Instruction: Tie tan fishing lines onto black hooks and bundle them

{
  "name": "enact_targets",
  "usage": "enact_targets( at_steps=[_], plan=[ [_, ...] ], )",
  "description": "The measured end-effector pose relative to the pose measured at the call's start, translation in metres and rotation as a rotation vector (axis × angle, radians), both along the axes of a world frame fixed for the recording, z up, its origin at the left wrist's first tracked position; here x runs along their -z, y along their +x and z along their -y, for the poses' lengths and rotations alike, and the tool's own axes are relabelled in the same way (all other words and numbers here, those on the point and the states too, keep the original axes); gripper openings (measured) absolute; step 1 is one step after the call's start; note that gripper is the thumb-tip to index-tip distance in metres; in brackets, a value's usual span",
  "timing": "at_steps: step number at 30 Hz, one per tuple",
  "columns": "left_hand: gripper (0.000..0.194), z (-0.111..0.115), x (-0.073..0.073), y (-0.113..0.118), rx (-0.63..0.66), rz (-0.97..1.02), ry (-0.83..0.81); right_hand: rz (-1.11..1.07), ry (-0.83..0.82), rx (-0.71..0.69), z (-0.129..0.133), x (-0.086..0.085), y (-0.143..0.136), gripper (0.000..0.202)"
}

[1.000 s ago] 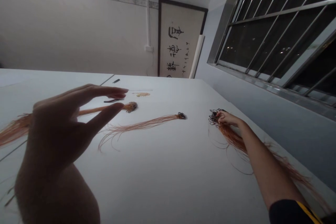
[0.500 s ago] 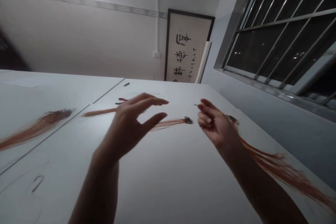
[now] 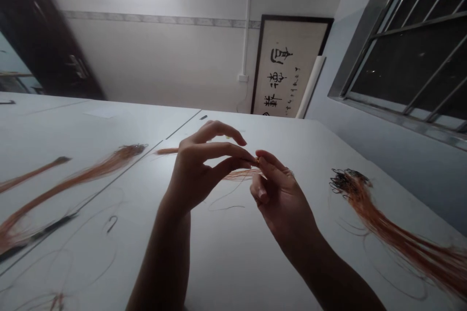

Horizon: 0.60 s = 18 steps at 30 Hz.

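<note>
My left hand (image 3: 204, 170) and my right hand (image 3: 280, 189) meet at their fingertips over the table, each in a thumb-and-finger pinch. Between them shows a tiny orange-gold bit (image 3: 257, 160); the fish hook in my right fingers is mostly hidden. A thin fishing line (image 3: 229, 194) trails below the pinch, its upper end hard to follow by my left fingertips. Behind my hands lies a bundle of orange lines (image 3: 239, 175), partly covered. To the right rests a larger bundle of dark fish hooks (image 3: 348, 182) with orange lines (image 3: 390, 233).
On the white table (image 3: 233, 262), more orange line bundles (image 3: 109, 160) lie left, across a seam. A single loose hook (image 3: 112, 223) and stray curled lines (image 3: 58, 299) are nearer me. A barred window (image 3: 419, 68) is at right, a framed calligraphy (image 3: 280, 68) behind.
My hands, apart before, have come together at the fingertips. The left fingers have closed from an open spread into a pinch. The view has swung left.
</note>
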<state>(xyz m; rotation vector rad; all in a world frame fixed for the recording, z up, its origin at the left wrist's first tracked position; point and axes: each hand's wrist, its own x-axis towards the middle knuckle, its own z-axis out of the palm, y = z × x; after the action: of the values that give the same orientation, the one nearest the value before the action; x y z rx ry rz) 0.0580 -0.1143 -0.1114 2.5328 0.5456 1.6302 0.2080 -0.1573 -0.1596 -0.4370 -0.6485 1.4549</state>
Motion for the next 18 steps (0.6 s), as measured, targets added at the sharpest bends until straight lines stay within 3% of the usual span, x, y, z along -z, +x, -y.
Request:
enact_targets(
  at_steps=[4, 8, 13, 18],
  plan=[
    [0.015, 0.001, -0.002, 0.000, 0.137, 0.102, -0.146, 0.083, 0.014, -0.109, 0.006, 0.002, 0.000, 0.008],
    [0.014, -0.003, -0.001, 0.002, 0.266, 0.259, -0.299, 0.412, 0.160, -0.215, 0.009, 0.000, 0.009, 0.021],
    [0.011, -0.005, 0.002, 0.008, 0.325, 0.306, -0.496, 0.539, 0.255, -0.031, 0.007, 0.000, 0.020, 0.019],
    [0.009, -0.003, 0.005, 0.019, 0.382, 0.233, -0.641, 0.516, 0.264, -0.081, 0.001, 0.003, 0.027, 0.017]
  ],
)
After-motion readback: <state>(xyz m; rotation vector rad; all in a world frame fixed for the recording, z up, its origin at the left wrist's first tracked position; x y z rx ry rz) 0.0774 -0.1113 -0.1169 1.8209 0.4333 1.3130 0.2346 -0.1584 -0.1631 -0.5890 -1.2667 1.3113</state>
